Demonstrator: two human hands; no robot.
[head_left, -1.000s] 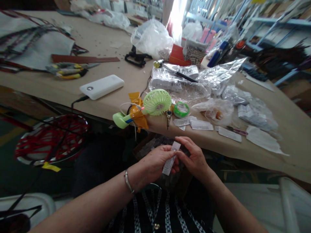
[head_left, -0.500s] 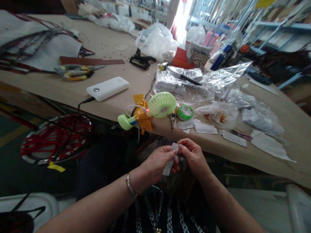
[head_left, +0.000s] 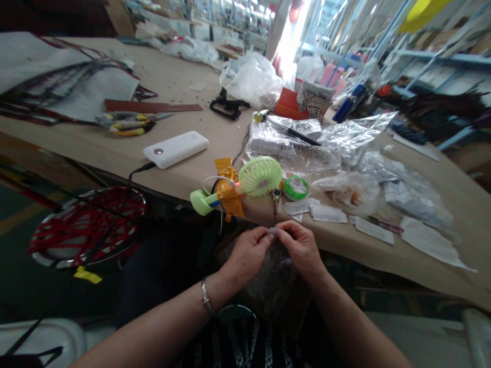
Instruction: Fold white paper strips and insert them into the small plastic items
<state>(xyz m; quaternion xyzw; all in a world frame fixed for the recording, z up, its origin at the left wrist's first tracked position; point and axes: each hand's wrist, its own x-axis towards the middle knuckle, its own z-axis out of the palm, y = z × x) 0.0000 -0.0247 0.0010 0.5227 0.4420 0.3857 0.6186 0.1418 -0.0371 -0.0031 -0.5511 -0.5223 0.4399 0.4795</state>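
Observation:
Both hands meet just below the table edge. My left hand (head_left: 249, 253), with a silver bracelet at the wrist, is closed, its thumb and finger pinching a small whitish label (head_left: 272, 231). My right hand (head_left: 301, 248) is also closed, its fingertips on the other side of that label. Most of the label is hidden by the fingers. Above the hands, a metal-tipped tool (head_left: 275, 202) points over the edge, beside a green round container (head_left: 295, 187) and printed label strips (head_left: 328, 212). Beneath the hands is a dark box holding pale scraps (head_left: 268, 283).
A green fan (head_left: 260, 176) is fixed with orange tape at the table edge. On the brown table (head_left: 184, 179) lie a white power bank (head_left: 176, 148), pliers (head_left: 128, 124), a hammer (head_left: 291, 130) and plastic bags. A red-corded round frame (head_left: 88, 225) stands at the lower left.
The label strip that hung from my left hand is now mostly hidden between both hands' fingertips. My hands have come closer together. The whole view has shifted slightly, with the table lower in it.

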